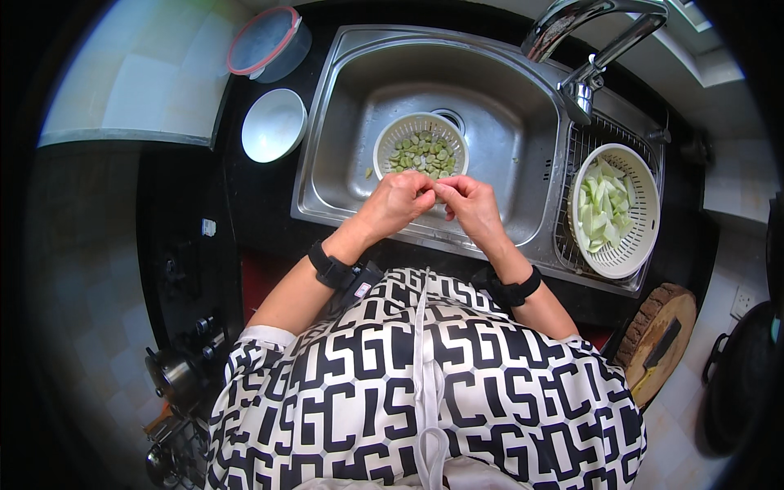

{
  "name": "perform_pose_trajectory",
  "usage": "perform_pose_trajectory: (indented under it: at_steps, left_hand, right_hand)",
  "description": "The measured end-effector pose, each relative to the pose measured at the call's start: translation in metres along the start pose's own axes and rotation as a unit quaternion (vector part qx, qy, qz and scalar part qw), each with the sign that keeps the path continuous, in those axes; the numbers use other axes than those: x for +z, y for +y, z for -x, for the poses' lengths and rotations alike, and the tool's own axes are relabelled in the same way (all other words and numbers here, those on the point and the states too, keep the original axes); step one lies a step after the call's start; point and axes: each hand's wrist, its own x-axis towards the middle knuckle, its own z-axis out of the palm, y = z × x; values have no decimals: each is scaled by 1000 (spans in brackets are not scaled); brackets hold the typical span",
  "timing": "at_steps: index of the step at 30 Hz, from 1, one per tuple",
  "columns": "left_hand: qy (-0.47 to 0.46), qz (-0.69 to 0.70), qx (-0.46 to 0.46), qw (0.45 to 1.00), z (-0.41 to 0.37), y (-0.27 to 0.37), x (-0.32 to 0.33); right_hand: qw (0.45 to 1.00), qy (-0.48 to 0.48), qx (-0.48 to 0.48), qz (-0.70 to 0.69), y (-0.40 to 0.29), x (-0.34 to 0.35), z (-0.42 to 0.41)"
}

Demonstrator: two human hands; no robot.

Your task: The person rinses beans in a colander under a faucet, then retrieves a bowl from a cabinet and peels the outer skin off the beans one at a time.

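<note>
My left hand (401, 199) and my right hand (468, 205) meet over the near rim of a white plastic colander (381, 144). Their fingertips are pinched together around something small, mostly hidden by the fingers; it looks like a broad bean. Green broad beans (425, 153) lie inside the colander, which stands in the stainless steel sink (496, 128) beside the drain. A small piece of skin or bean (369, 173) rests on the sink floor left of the colander.
Sliced pale green vegetable (603, 208) fills part of a larger colander (643, 214) on the wire rack at right. Left of the sink are a white bowl (274, 125) and a lidded container (263, 43). A chrome faucet (579, 92) overhangs the back right. A knife (664, 343) lies on a wooden board (680, 367).
</note>
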Motion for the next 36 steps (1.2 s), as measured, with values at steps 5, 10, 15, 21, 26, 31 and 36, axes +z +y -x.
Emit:
perform_pose_trajectory:
  at_steps: [5, 10, 15, 21, 26, 31, 36]
  left_hand:
    - [16, 22, 3, 1000, 1, -7, 5]
    - [-80, 244, -182, 949, 0, -8, -7]
    - [-129, 377, -226, 889, 2, -12, -13]
    - [-140, 549, -262, 782, 6, -17, -8]
    - [-146, 637, -260, 711, 9, -22, -3]
    - [-128, 665, -281, 680, 9, -18, 0]
    - [-34, 538, -235, 809, 7, -6, 0]
  right_hand:
    - [1000, -5, -23, 16, 0, 2, 4]
    - [998, -41, -24, -45, -3, -4, 2]
    - [992, -88, -11, -84, -4, -12, 1]
    - [983, -126, 1, -130, -7, -18, 2]
    - [976, -119, 4, -182, -7, -14, 4]
    - [974, -93, -5, -207, -3, -9, 4]
    - [990, -68, -35, -122, -1, -8, 2]
